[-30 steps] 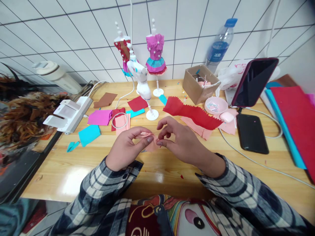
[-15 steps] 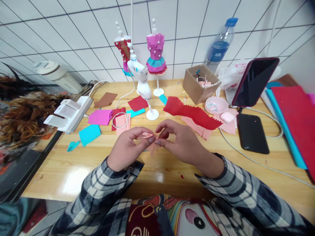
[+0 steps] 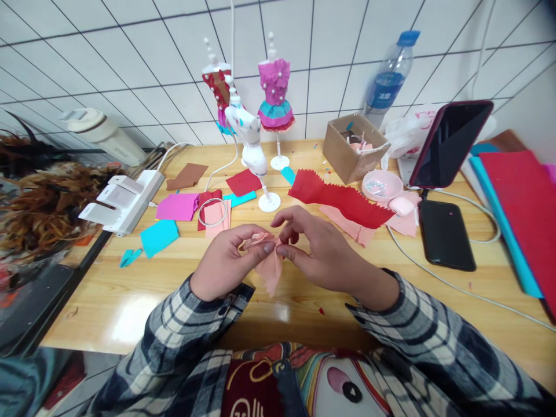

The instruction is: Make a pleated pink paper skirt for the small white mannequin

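Pink sheet (image 3: 271, 272) in hand above the near half of the table (image 3: 299, 324)

A red scrap (image 3: 321, 311) lies toward the near edge. The left hand (image 3: 221, 263) pinches the pink sheet's gathers between thumb and fingers; a jagged tail hangs toward that edge. At the right hand (image 3: 325, 252), thumb and curled fingers stand narrow beside the same gathers; whether they grip cannot be told. A black phone (image 3: 447, 236) lies flat toward the right edge. Beyond the hands, a red strip (image 3: 339, 198) partly covers pink material (image 3: 347, 227). A white dress form (image 3: 253, 156) stands upright. A cardboard box (image 3: 341, 156) sits near the far edge.
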{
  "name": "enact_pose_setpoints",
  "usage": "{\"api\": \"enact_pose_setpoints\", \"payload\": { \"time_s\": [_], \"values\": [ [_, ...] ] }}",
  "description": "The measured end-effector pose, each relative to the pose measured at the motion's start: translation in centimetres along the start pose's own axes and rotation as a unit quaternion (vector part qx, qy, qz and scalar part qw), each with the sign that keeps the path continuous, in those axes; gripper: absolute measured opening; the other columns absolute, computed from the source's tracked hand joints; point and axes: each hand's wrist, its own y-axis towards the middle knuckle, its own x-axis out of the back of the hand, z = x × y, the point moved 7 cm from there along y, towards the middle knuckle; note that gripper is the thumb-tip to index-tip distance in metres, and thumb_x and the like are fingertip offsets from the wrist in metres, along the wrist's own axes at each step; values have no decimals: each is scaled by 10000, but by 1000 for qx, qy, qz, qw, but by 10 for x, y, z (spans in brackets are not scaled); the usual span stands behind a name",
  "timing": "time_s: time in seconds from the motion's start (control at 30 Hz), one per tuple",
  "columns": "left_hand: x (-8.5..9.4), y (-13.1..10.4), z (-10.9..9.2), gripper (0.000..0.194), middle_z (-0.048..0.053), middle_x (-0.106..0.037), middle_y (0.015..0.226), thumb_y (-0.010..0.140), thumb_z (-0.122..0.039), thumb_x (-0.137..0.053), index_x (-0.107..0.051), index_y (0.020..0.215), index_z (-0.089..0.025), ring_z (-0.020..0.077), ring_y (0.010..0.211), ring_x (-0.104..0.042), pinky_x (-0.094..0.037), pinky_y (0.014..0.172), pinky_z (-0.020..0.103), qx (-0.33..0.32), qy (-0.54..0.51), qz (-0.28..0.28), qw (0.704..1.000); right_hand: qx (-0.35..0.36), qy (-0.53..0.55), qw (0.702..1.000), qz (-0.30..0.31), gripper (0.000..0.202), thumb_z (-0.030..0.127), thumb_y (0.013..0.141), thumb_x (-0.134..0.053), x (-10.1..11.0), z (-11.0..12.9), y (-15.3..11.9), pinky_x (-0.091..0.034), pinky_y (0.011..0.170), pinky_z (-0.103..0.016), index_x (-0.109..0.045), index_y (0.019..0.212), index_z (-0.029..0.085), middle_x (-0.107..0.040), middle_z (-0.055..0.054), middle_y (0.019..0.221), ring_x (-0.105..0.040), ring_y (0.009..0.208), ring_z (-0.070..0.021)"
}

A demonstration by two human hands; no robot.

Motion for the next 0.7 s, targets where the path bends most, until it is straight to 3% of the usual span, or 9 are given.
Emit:
{"api": "enact_pose_setpoints", "payload": {
  "time_s": [0.2,0.33,0.4,0.5,0.57,0.7],
  "values": [
    [0,-1,-1,224,51,-716,835,853,-383,-665,-720,839,-166,189,805,-643,-500,736,298,-14,19,7,1000,-32,2,999,6,229,198,881,-645,-1,-4,2,-452,739,-284,-567,1096,216,-687,25,802,-646,753,-140],
    [-2,-1,2,261,48,-717,817,886,-413,-628,-729,890,-172,194,802,-655,-511,763,314,-6,4,26,1000,-86,1,996,-12,61,202,851,-675,1,-11,2,-449,666,-257,-650,906,196,-710,17,762,-631,699,-128],
    [-1,-1,3,298,63,-736,914,887,-445,-627,-724,986,-180,217,892,-668,-513,852,351,-2,12,11,1000,-92,-6,995,-26,31,166,828,-673,4,-12,2,-436,640,-247,-668,831,196,-711,19,742,-613,676,-121],
    [4,-1,0,592,107,-675,1251,733,-495,-780,-642,1229,-203,295,1188,-592,-421,1069,448,-24,41,-40,998,-91,-19,995,-45,66,138,808,-663,9,-12,2,-423,628,-239,-681,813,202,-697,23,723,-587,659,-117],
    [2,0,-1,796,121,-593,1386,632,-481,-856,-571,1327,-217,320,1302,-513,-361,1135,474,-37,33,-41,998,-92,-18,994,-48,62,144,805,-664,10,-11,2,-420,622,-234,-684,813,202,-684,24,712,-572,651,-114],
    [-4,1,3,661,106,-651,1294,687,-421,-836,-600,1269,-215,283,1221,-579,-437,1076,439,-20,-18,-19,999,-101,1,994,-36,48,159,804,-667,10,-9,2,-421,612,-229,-687,821,199,-670,23,713,-556,642,-109]
  ]
}}
